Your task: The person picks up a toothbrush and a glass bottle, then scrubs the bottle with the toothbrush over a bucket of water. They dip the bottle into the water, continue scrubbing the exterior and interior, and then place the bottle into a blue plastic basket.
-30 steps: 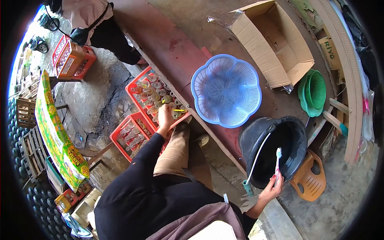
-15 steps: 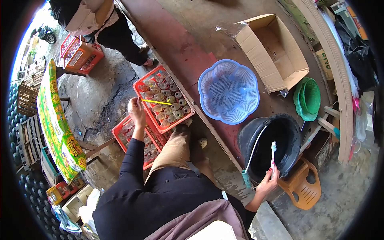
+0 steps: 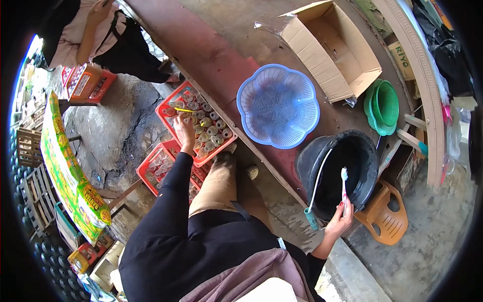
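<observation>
Yellow stick [image 3: 184, 109] nr L hand [image 3: 184, 133], poss. held, contact unclear.

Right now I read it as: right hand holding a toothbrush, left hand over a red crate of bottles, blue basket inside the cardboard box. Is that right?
Not quite: the blue basket isn't inside the cardboard box; the head view shows it beside the box, on the table. The rest stands: right hand holding the toothbrush, left hand over the red crate of bottles.
</observation>
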`<state>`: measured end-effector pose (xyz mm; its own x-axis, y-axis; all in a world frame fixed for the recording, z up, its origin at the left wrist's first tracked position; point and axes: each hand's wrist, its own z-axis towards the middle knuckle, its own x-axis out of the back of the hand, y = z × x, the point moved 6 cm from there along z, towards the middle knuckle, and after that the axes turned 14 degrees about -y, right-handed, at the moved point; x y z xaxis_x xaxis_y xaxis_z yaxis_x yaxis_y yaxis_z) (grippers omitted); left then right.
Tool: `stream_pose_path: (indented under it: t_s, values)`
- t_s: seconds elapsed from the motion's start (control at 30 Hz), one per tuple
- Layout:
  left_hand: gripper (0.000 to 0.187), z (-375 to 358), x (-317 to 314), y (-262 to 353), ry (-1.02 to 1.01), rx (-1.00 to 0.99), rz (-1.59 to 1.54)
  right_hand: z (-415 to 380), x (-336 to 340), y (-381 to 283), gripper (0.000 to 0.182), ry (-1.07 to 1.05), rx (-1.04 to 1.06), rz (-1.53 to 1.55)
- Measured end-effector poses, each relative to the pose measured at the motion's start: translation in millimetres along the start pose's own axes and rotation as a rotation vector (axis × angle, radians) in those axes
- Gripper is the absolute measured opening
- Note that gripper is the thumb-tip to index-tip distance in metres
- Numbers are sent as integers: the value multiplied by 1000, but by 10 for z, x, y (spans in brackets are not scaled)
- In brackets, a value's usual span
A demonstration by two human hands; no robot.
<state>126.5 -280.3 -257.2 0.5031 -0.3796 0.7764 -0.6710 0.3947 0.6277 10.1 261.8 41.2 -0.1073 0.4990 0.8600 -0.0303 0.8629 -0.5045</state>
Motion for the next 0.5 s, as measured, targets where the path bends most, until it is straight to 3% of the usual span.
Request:
stream_pose_path:
  t_s: [0.03,0.1,0.17,0.23,0.3,0.43,0.5]
  values:
    - [24,-72,-102,72,-12,-144,134,-1,3,15,24,-8,5,-20]
    - [30,-217,-507,-41,-144,-198,295,-1,1,32,24,-12,0,-44]
    - [21,-433,-677,280,-373,-308,223,-5,1,23,24,1,19,-28]
    - [23,-625,-975,330,-570,-382,287,-6,2,13,24,6,-2,-20]
    - [26,-729,-1225,353,-606,-491,416,-16,7,0,25,10,-22,-10]
    - [25,-819,-1624,176,-779,-404,723,-11,6,-17,25,3,-56,18]
    - [23,-821,-1724,87,-729,-444,752,-11,14,-31,26,5,-76,26]
